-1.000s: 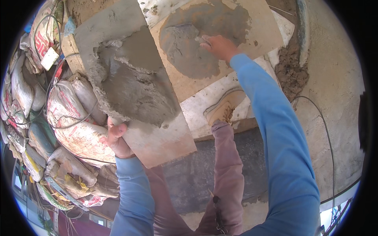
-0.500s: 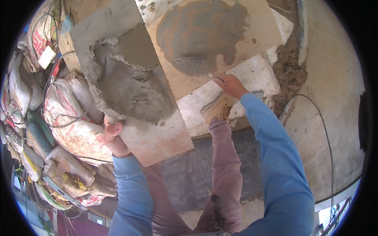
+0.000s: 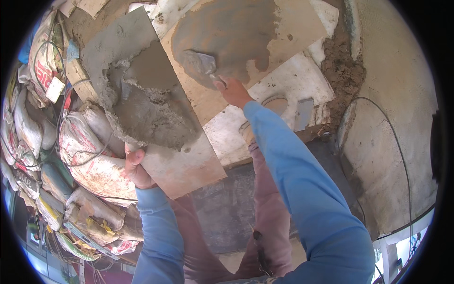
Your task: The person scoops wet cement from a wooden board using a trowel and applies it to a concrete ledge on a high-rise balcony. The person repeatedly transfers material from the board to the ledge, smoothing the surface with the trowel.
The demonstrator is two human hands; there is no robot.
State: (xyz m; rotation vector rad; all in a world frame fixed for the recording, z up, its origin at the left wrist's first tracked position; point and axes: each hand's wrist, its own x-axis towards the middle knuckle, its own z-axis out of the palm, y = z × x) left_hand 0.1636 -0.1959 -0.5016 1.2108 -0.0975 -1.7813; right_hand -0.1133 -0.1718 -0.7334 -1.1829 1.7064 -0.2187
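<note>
My left hand grips the lower left edge of a large tile, thumb on top, its other fingers hidden underneath. Thick wet grey mortar lies heaped and partly smoothed over much of that tile. My right hand is closed on the handle of a trowel. The trowel's mortar-smeared blade rests on a thin grey wet coat covering a second tan tile. This second tile lies right beside the mortared one, on pale slabs.
Filled sacks are piled along the left, with a dark cable looped over them. White stained slabs lie under the tan tile, near my foot. Loose brown soil borders a concrete surface on the right, where another cable runs.
My right hand has swept the trowel leftward across the coated tile, bringing its blade into plain view. The left hand keeps its hold on the mortared tile.
</note>
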